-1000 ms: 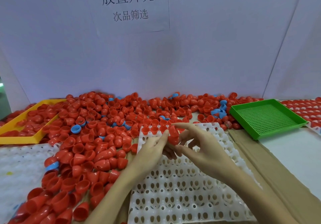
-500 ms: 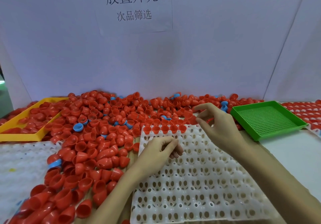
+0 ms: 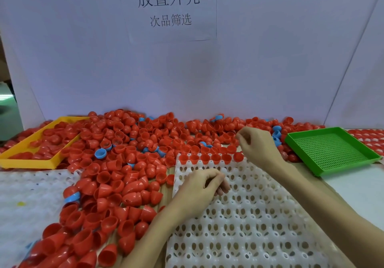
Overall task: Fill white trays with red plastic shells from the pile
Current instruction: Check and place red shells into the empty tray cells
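The left hand (image 3: 199, 186) rests loosely curled and holding nothing on the white tray (image 3: 249, 215). The right hand (image 3: 256, 143), fingers curled, hovers over the tray's far row of red shells (image 3: 204, 158); whether it holds anything cannot be told.

Backdrop: white panels (image 3: 270, 70) standing behind the table (image 3: 357, 186), a second panel angling in at right. Paper sign (image 3: 168, 8) with black Chinese characters hanging at top centre. Brown cardboard strip lying along the table's right part. Even, soft light falling throughout.
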`<control>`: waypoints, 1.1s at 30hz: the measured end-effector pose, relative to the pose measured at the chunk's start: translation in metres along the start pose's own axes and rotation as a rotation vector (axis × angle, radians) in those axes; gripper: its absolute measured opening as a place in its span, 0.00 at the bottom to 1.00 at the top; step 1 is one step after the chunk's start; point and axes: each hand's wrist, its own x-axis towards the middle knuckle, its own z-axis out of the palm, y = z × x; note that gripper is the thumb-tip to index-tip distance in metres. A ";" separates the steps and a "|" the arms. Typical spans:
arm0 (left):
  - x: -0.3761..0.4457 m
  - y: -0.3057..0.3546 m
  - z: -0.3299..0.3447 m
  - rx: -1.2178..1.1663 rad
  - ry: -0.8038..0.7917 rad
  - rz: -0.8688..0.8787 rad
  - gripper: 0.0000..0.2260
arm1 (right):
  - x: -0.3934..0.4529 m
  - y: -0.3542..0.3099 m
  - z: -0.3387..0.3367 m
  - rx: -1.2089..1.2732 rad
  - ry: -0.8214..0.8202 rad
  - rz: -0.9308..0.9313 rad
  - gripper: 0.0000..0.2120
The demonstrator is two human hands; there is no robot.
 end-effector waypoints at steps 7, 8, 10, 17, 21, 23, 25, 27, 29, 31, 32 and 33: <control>0.000 -0.003 0.000 -0.026 -0.011 0.005 0.15 | 0.078 0.009 0.032 -0.206 -0.254 0.062 0.15; 0.001 -0.003 0.000 -0.029 -0.013 0.006 0.15 | 0.084 0.011 0.035 -0.218 -0.329 0.023 0.16; 0.001 -0.003 -0.001 -0.034 -0.015 0.008 0.15 | 0.090 0.015 0.041 -0.263 -0.500 -0.049 0.18; 0.000 -0.001 -0.002 -0.016 -0.025 0.016 0.15 | 0.078 0.023 0.054 -0.293 -0.366 0.004 0.14; 0.000 0.000 -0.003 -0.012 -0.030 0.016 0.15 | 0.067 0.026 0.046 -0.137 -0.156 0.063 0.11; 0.000 0.000 -0.003 -0.010 -0.035 0.018 0.15 | 0.063 0.027 0.037 -0.059 -0.089 0.083 0.10; -0.001 0.000 -0.004 -0.012 -0.037 0.015 0.15 | 0.057 0.025 0.026 -0.002 -0.053 0.102 0.10; -0.001 0.000 -0.004 -0.017 -0.029 0.012 0.15 | 0.050 0.023 0.014 0.062 -0.042 0.145 0.09; 0.000 0.000 -0.003 -0.062 0.010 0.012 0.11 | 0.040 0.017 0.000 0.156 -0.053 0.214 0.09; 0.000 0.001 -0.002 -0.148 0.064 0.013 0.07 | 0.026 0.006 -0.016 0.295 -0.091 0.258 0.08; 0.000 0.002 -0.002 -0.179 0.085 0.013 0.10 | 0.018 -0.002 -0.025 0.379 -0.122 0.268 0.06; 0.001 0.001 -0.001 -0.206 0.096 0.015 0.14 | 0.009 -0.011 -0.033 0.463 -0.164 0.271 0.05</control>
